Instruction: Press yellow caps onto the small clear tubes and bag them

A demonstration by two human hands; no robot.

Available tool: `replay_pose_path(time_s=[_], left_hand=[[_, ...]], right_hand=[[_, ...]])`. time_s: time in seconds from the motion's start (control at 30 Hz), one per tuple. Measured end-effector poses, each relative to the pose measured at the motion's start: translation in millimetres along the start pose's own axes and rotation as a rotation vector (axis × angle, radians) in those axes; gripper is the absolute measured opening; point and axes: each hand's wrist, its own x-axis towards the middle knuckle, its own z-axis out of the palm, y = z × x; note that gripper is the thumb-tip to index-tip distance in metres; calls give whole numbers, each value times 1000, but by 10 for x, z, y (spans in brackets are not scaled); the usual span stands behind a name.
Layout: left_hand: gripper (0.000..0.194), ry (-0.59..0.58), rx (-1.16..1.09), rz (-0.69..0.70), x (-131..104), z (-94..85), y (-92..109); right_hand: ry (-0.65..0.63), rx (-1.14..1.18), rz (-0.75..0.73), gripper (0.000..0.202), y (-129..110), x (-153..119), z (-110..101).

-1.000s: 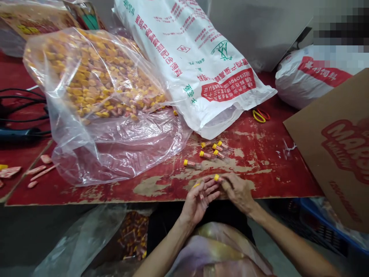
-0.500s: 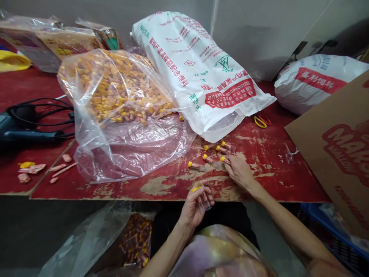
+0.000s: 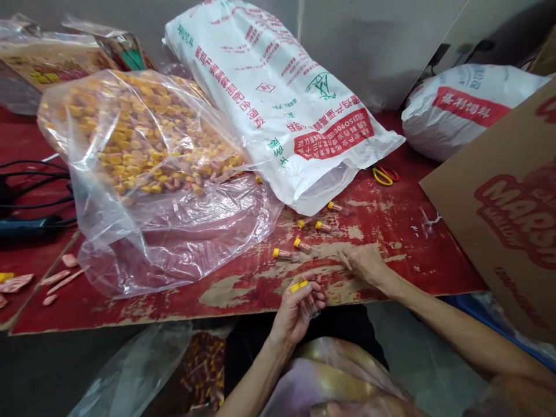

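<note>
My left hand [image 3: 299,307] is closed around several small clear tubes with yellow caps [image 3: 299,286], just over the table's front edge. To its right, my right hand [image 3: 365,264] reaches low over the red tabletop, fingers pointing left and slightly apart, with nothing visible in them. Loose tubes lie in front of the hands: one tube [image 3: 284,253] at the left, a second tube [image 3: 305,246] beside it, another tube [image 3: 325,227] farther back and one tube [image 3: 337,207] near the white sack. Pink printed labels or contents show through the clear plastic.
A clear plastic bag [image 3: 174,231] full of yellow-capped tubes lies on the left, beside a printed white sack [image 3: 278,104]. Yellow-and-red scissors [image 3: 384,175] rest behind my right hand. A cardboard box [image 3: 499,214] stands at the right. Pink pieces [image 3: 61,277] lie far left.
The tube under my right hand's fingers is gone from that spot on the table. More yellow cap shows in my left hand. The view has shifted slightly to the right.
</note>
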Motion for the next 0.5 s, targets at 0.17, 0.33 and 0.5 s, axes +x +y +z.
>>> replay_pose_path(time_s=[0.17,0.33,0.5], left_hand=[[46,-19,-71,29,-6,44,-42],[36,11,-178,153,-31,44,-40],[31,5,-129,72,-93,8,-3]], right_hand=[[342,569,-75,29,-304,-272,102],[537,682,-468,27,-696,-342,-19],[697,375,9,23,-116,424,-158]])
